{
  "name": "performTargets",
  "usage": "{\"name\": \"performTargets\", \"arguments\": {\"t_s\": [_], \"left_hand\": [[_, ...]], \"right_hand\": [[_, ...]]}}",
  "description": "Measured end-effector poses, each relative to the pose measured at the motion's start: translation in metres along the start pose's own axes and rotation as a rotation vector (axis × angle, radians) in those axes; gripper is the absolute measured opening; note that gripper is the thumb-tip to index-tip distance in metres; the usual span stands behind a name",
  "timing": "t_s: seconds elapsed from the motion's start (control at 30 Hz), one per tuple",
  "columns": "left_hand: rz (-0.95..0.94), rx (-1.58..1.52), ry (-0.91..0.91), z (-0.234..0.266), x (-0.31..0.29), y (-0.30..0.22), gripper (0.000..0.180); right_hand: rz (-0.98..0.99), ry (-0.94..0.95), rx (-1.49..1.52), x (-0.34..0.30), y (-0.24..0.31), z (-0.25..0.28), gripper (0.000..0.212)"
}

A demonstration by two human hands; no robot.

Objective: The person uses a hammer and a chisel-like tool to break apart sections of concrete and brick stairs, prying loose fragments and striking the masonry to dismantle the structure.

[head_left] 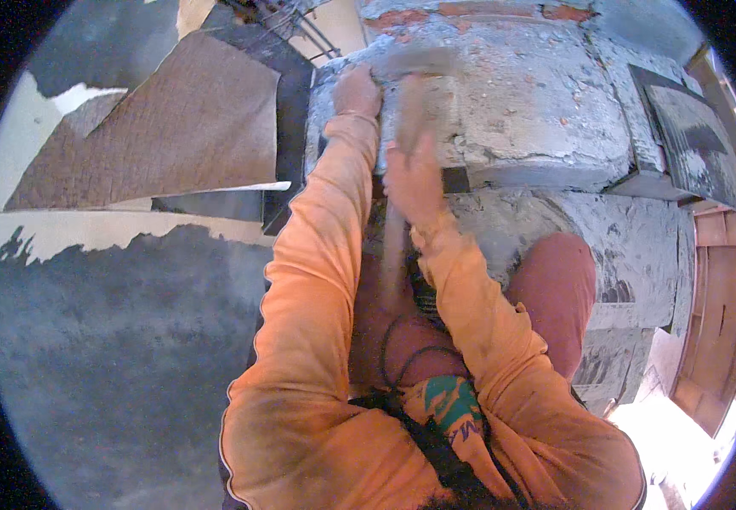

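Observation:
My right hand point(416, 180) is wrapped round the wooden handle of a hammer point(414, 106), whose dark head is blurred by motion. The handle's lower end reaches back toward my legs. Farther left, my left hand point(357, 91) is closed in a fist by the left edge of a rough grey masonry ledge point(538, 110). Whatever that fist holds is hidden from view. The hammer head is just to the right of the fist, over the ledge. Both arms wear orange sleeves.
Exposed red brick point(478, 10) shows along the ledge's far side. A brown textured sheet point(189, 127) with torn edges lies at left, above a dark grey surface point(121, 365). A dark curved panel point(695, 136) sits at right, near a reddish-brown frame point(712, 314).

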State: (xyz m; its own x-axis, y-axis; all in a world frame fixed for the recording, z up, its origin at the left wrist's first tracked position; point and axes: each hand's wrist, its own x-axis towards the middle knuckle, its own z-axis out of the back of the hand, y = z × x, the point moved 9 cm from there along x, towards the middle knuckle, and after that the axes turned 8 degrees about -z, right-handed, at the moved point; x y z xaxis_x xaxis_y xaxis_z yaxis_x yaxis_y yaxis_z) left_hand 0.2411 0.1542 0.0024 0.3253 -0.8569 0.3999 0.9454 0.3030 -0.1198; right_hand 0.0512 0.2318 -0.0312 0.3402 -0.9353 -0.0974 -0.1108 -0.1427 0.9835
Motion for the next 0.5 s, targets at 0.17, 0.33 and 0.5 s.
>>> {"name": "performTargets", "arguments": {"t_s": [0.17,0.33,0.5], "left_hand": [[0.143,-0.087,0.059,-0.007,-0.006,0.024,0.024],[-0.018,-0.028,-0.025,0.006,0.001,-0.006,0.023],[-0.007,-0.013,-0.039,0.002,0.003,0.016,0.023]], "right_hand": [[-0.103,0.166,0.157,-0.001,0.013,-0.004,0.028],[-0.015,-0.084,-0.104,0.004,-0.018,-0.006,0.027],[-0.194,0.232,0.279,-0.003,0.008,-0.013,0.023]]}}
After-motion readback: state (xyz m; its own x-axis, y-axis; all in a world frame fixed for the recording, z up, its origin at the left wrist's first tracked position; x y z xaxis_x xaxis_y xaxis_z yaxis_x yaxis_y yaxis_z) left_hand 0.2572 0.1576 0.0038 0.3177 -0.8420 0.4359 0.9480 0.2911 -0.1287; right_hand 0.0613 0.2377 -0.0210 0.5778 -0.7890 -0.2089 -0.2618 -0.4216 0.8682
